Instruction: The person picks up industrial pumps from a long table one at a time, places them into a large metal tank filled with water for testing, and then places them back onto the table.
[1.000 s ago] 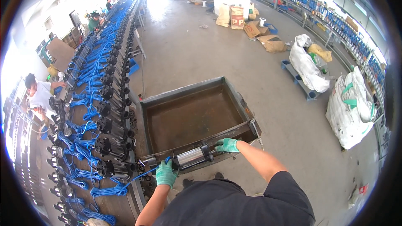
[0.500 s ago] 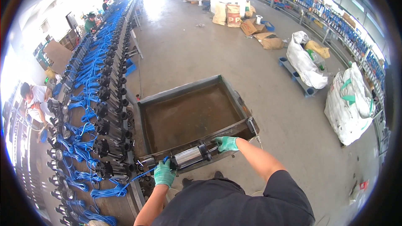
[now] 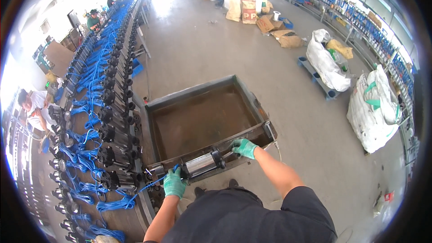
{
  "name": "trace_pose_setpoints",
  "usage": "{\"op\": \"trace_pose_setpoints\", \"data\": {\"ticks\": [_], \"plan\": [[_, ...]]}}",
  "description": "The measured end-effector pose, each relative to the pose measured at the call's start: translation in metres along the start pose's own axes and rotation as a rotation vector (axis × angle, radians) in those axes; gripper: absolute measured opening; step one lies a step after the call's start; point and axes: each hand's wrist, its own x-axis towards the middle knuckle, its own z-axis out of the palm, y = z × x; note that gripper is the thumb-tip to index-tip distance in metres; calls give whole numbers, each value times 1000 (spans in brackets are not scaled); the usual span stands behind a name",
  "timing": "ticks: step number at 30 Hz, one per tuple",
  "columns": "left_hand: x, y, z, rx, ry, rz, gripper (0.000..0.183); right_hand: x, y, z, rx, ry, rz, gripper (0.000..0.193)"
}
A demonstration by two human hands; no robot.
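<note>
A silver cylinder-bodied pump or motor (image 3: 200, 165) with black ends lies across a dark metal trough at the near edge of a tank. At its left end my left hand (image 3: 174, 183), in a green glove, is closed around a blue cable (image 3: 155, 182). This cable runs left to a coiled bundle on the bench. Beyond the pump's right end my right hand (image 3: 244, 148), gloved the same way, has its fingers curled down over the trough beside a thin pale rod. What those fingers hold is hidden.
The metal tank (image 3: 204, 121) holds murky brown water. Left of it, a long bench carries rows of black-and-silver units (image 3: 118, 155) and blue cable coils (image 3: 116, 205). A co-worker (image 3: 33, 110) is at the far left. White sacks (image 3: 372, 110) and a blue pallet (image 3: 317, 77) stand right.
My right hand has shifted slightly up toward the tank's rim, showing more of the pale rod beside the pump. My left hand stays at the pump's left end with the cable.
</note>
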Motion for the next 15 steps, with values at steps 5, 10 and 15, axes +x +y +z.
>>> {"op": "trace_pose_setpoints", "data": {"ticks": [5,10,15], "plan": [[11,-11,1,-331,-10,-52,74,-33,17,-18,408,491,60,24],[24,-51,18,-1094,342,-321,49,-57,69,-56,813,893,101,17],[16,-75,12,-1287,86,-586,25,-40,96,-85,1103,1207,105,26]]}}
